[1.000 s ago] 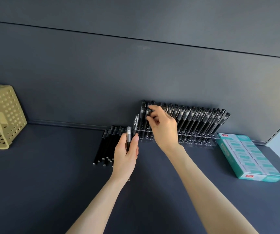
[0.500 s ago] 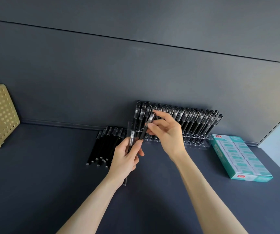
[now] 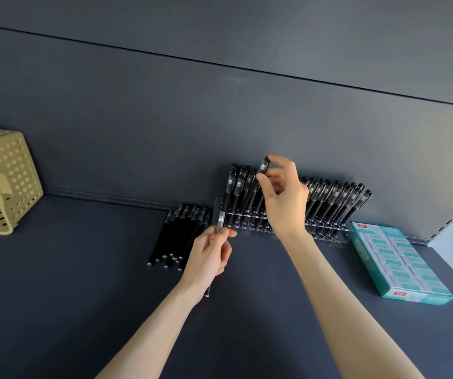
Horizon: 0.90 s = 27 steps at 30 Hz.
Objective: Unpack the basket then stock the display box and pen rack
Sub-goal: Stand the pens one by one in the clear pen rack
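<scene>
A clear pen rack (image 3: 326,233) stands against the back wall, filled with several upright black pens. My right hand (image 3: 284,199) pinches one black pen (image 3: 263,166) by its cap end, above the rack's left part, its lower end down among the racked pens. My left hand (image 3: 210,255) holds another black pen (image 3: 220,221) upright just in front of the rack's left end. A pile of loose black pens (image 3: 177,236) lies on the shelf to the left of the rack. The tan perforated basket (image 3: 4,181) lies tipped on its side at far left.
A teal display box (image 3: 400,262) with rows of small packs lies flat at the right of the rack. The dark shelf surface (image 3: 83,283) runs to the back wall. A perforated upright shows at the right edge (image 3: 449,217).
My right hand took a pen from near my left hand and lifted it up over the rack's left part. My left hand dropped slightly, still holding one pen.
</scene>
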{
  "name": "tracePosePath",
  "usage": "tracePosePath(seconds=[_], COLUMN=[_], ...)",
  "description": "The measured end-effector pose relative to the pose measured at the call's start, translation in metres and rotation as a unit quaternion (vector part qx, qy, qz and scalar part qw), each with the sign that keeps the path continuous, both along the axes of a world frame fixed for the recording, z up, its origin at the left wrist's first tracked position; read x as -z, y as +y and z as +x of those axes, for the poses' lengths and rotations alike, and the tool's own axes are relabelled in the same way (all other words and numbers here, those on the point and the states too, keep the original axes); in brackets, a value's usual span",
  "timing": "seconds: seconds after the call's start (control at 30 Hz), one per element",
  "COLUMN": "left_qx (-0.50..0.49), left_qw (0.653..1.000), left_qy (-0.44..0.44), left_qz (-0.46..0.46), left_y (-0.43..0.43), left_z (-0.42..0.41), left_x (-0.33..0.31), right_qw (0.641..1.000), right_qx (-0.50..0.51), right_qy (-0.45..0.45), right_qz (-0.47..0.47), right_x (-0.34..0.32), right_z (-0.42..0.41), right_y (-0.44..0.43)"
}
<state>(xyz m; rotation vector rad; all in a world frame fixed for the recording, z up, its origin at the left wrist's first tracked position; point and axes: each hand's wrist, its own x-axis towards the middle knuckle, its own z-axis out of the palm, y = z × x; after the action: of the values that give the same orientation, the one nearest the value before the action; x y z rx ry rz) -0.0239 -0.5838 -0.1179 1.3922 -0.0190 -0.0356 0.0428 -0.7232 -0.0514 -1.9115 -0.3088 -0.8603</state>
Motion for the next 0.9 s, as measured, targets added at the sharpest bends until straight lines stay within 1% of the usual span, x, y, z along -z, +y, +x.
tracePosePath(seconds=[0.17, 0.3, 0.43, 0.5, 0.53, 0.6, 0.67, 0.73, 0.77, 0.83, 0.9], left_qx=[0.004, 0.002, 0.024, 0.036, 0.039, 0.045, 0.054, 0.065, 0.07, 0.071, 0.062], left_qw=[1.0, 1.0, 0.999, 0.999, 0.999, 0.999, 0.998, 0.996, 0.994, 0.992, 0.993], left_qy=[-0.011, -0.002, -0.044, -0.039, -0.031, -0.02, -0.033, -0.056, -0.066, -0.075, -0.069], left_qz=[0.015, -0.003, 0.01, 0.012, 0.015, 0.007, 0.008, 0.037, 0.054, 0.073, 0.066], left_y=[0.001, 0.001, 0.001, 0.0, 0.001, 0.0, -0.001, -0.003, -0.004, -0.005, -0.005], left_z=[-0.003, 0.0, -0.005, -0.007, -0.007, -0.006, -0.007, -0.008, -0.008, -0.008, -0.008], left_x=[-0.001, -0.002, -0.005, -0.006, -0.006, -0.007, -0.007, -0.006, -0.005, -0.004, -0.003], right_qw=[0.999, 0.998, 0.996, 0.996, 0.997, 0.999, 0.99, 0.975, 0.97, 0.969, 0.969], right_qx=[-0.006, 0.005, 0.01, 0.014, 0.015, -0.005, -0.066, -0.132, -0.15, -0.157, -0.156], right_qy=[0.024, 0.031, 0.063, 0.055, 0.046, 0.045, 0.104, 0.165, 0.179, 0.177, 0.165], right_qz=[-0.021, -0.059, -0.069, -0.07, -0.06, -0.001, 0.062, 0.073, 0.067, 0.07, 0.094], right_x=[0.011, 0.022, 0.025, 0.024, 0.024, 0.022, 0.019, 0.019, 0.019, 0.018, 0.016], right_z=[0.001, -0.001, -0.004, -0.007, -0.01, -0.017, -0.026, -0.032, -0.034, -0.036, -0.036], right_y=[0.004, 0.007, 0.008, 0.007, 0.006, 0.004, 0.001, -0.002, -0.003, -0.004, -0.006])
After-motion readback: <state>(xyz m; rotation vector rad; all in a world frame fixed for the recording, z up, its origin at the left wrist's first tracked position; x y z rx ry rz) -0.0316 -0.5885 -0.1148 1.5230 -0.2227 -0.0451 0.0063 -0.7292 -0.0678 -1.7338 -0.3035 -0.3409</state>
